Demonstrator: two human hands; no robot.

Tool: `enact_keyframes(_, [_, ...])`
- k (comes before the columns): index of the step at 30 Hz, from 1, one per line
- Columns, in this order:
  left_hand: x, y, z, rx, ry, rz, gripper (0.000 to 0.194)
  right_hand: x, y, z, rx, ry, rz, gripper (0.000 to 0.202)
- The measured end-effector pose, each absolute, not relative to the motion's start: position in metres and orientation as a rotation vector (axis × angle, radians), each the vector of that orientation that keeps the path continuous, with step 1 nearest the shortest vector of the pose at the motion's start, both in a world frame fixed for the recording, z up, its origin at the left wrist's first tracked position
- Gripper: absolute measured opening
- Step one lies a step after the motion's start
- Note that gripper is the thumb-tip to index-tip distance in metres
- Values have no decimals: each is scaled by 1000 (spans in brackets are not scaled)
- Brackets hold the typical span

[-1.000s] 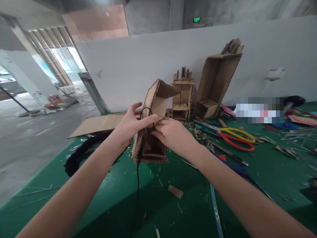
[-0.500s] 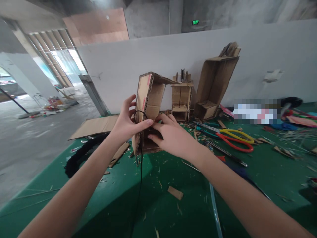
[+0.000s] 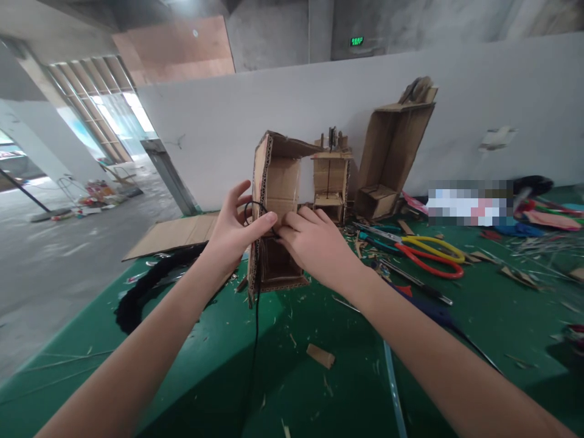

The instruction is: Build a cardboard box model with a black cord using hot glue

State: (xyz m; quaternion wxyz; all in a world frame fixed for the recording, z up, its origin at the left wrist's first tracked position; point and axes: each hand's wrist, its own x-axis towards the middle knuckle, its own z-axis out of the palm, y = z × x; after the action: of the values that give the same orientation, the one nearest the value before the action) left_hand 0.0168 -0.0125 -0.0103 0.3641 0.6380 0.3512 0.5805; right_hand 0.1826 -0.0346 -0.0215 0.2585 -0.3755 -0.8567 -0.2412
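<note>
A cardboard box (image 3: 281,182), open towards me and divided by a shelf, stands upright on the green table. My left hand (image 3: 239,222) grips its left side, thumb across the front edge and fingers behind. A black cord (image 3: 257,322) loops by that thumb and hangs down over the table. My right hand (image 3: 308,237) has its fingers curled together at the shelf inside the box, near the cord. What its fingertips pinch is hidden. Behind stand a smaller cardboard box (image 3: 327,176) with a thin rod and a taller cardboard box (image 3: 396,146).
Scissors (image 3: 431,252) with red and yellow handles and a pen-like tool (image 3: 415,283) lie at the right. A black fuzzy strip (image 3: 137,304) and a flat cardboard sheet (image 3: 168,237) are at the left. Cardboard scraps (image 3: 320,356) litter the green table (image 3: 292,395). A white wall (image 3: 205,134) stands behind.
The box has turned so its open front faces me more squarely. My right hand's fingers have drawn closer together at the shelf, and my left hand keeps its hold.
</note>
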Motion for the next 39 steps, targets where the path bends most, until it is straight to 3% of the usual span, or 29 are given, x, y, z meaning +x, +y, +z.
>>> enact_keyframes(3, [13, -11, -10, 1711, 928, 1502, 77, 181, -34, -23, -1063, -2269, -526, 25])
enact_keyframes(7, [8, -6, -11, 1775, 889, 1506, 77, 181, -34, -21, -1064, -2234, -324, 44])
enact_keyframes(11, [5, 0, -13, 1811, 779, 1528, 77, 184, -34, -17, -977, -2232, -178, 45])
enact_keyframes(16, [2, 1, -12, 1903, 696, 1559, 81, 185, -35, -13, -791, -1985, -29, 23])
enact_keyframes(21, [2, -1, -10, 1969, 623, 1613, 75, 188, -32, -9, -738, -1764, 23, 19])
enact_keyframes(31, [1, -10, -7, 1963, 635, 1646, 79, 191, -32, -10, -666, -1876, 172, 9])
enact_keyframes(39, [3, -13, -5, 1947, 533, 1580, 71, 191, -43, -9, -698, -2140, -201, 44])
